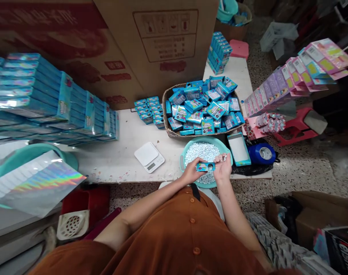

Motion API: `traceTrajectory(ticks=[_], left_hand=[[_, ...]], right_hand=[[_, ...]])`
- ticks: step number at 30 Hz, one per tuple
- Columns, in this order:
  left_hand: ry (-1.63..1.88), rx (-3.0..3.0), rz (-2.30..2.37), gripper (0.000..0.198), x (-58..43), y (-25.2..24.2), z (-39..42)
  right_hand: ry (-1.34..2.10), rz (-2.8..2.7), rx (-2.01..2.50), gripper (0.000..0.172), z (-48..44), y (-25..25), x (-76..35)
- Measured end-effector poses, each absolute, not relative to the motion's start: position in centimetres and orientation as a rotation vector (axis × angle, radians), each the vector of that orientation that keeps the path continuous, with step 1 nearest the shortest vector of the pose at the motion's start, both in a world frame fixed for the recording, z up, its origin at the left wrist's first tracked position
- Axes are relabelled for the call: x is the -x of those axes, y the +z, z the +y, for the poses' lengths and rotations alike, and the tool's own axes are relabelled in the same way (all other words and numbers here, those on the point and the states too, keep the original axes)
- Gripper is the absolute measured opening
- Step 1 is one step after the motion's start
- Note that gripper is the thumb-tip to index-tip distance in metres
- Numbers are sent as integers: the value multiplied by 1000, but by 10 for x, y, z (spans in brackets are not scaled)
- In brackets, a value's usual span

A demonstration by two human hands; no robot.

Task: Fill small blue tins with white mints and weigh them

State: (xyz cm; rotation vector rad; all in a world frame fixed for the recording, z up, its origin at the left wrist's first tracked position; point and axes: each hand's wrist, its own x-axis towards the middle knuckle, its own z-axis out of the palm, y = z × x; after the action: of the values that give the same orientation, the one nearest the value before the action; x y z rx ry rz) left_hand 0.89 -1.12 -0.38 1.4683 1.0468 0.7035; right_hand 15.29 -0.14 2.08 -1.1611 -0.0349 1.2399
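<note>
My left hand (191, 172) is closed around one end of a small blue printed box (203, 167), held level above a round teal basin. The box's other end, with a dark round spot, meets my right hand (223, 169). That hand is palm up with its fingers curled, and a few small white pellets (224, 157) lie at the fingertips. Below both hands, the teal basin (182, 159) is filled with many more pale pellets (201, 149). Part of the basin is covered by my hands and the box.
Behind the basin stands a cardboard carton (174, 134) heaped with blue boxes. A white digital scale (149, 156) lies to the left, and stacked blue packs (33, 91) rise farther left. An open blue box (239, 149) and a blue tape roll (261, 153) sit at right.
</note>
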Motion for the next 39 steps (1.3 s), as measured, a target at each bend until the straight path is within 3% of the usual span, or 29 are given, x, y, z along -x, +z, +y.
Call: traceTrajectory(ticks=[8,15,26,30,35,39], left_hand=[[917,-1585,1520,37,97,-27,27],[814,-1460,2101,41,224,-81,118],[727,-1581,2077,37,258,-142,229],[712,-1579,2083,45,254,-155,233],[914,-1621,2243,63,250,-148,219],[1068,-2009,1965,51,229,-113,208]], right_hand=[[1371,322,952,29,-19,-9,-139],[1295,339,1047,22,-39,-32,-134],[1254,496,1117,16,-68,-58,-112],[1183,436,1387,16,-69,-70,-106],[1076,-19,1967,34,-66,-92,-103],[976,-613,2272,37,-67,-113,-117]])
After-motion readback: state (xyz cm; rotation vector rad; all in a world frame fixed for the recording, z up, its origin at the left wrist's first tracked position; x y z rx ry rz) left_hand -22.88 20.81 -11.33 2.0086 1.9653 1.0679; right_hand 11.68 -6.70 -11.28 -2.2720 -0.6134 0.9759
